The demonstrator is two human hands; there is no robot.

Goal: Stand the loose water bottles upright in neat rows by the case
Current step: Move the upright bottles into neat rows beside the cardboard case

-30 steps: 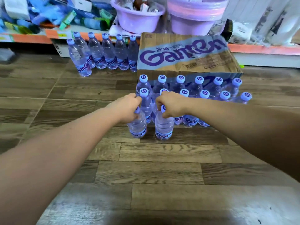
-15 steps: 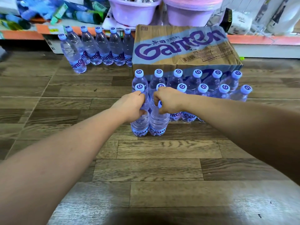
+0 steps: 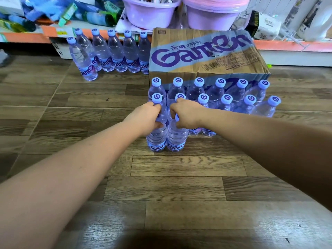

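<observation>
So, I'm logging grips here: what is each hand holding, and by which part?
Left hand grips the left front bottle by its neck; right hand grips the right front bottle likewise.

You have one view only, from a wide-angle camera on your head. It looks forward and steeply down over both forearms at the wood-plank floor (image 3: pixel 161 186), close in, with the cardboard case (image 3: pixel 206 56) and shelf edge near the top.

Both hands' fingers (image 3: pixel 158 125) hide the front bottles' caps; shelf goods (image 3: pixel 53 11) are cut off above.
</observation>
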